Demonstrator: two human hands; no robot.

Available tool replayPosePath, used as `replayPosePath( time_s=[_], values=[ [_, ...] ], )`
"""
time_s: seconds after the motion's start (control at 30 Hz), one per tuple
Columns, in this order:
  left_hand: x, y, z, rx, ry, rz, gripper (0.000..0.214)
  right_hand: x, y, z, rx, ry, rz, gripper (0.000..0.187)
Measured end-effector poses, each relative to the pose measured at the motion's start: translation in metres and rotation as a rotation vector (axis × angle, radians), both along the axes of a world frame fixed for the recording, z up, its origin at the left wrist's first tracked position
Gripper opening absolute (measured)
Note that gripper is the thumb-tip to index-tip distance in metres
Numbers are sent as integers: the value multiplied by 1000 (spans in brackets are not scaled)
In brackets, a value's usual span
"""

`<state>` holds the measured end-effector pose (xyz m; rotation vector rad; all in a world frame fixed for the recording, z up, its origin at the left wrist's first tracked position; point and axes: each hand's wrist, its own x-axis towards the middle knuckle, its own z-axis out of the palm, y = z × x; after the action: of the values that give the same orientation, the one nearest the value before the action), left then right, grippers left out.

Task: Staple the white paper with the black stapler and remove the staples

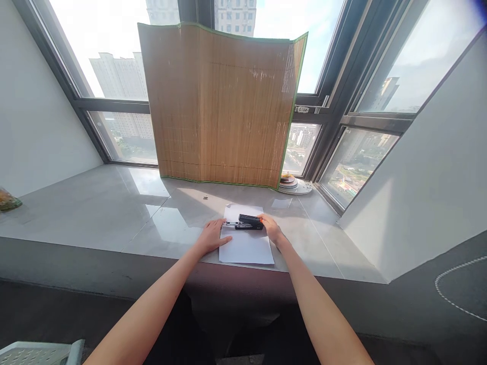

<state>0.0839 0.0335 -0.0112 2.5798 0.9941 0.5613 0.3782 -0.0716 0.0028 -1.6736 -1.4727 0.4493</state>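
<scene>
A white sheet of paper (pixel 246 243) lies on the grey stone window ledge (pixel 114 208) near its front edge. A black stapler (pixel 247 222) with an orange end rests across the paper's upper part, its metal front pointing left. My right hand (pixel 271 228) is closed on the stapler's right end. My left hand (pixel 212 237) lies flat with fingers stretched out on the paper's left edge, just below the stapler's tip.
A bamboo mat (pixel 222 104) stands upright against the window behind the paper. A small stack of round plates (pixel 293 184) sits at its right foot. A tiny dark object (pixel 205 197) lies on the ledge. A greenish item (pixel 6 199) is at the far left.
</scene>
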Motion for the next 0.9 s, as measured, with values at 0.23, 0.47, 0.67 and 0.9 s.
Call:
replayPosePath(
  time_s=[0.23, 0.47, 0.67, 0.9],
  values=[
    [0, -2, 2, -9, 15, 3, 70, -1, -1, 1, -43, -50, 0, 46],
    [0, -2, 1, 11, 28, 2, 70, -4, -1, -4, 54, -114, 40, 33],
    [-1, 0, -2, 25, -1, -17, 66, -5, -4, -2, 53, -20, 141, 37],
    [0, -4, 1, 34, -29, -65, 56, -2, -3, -10, 226, -79, 133, 27]
  ],
)
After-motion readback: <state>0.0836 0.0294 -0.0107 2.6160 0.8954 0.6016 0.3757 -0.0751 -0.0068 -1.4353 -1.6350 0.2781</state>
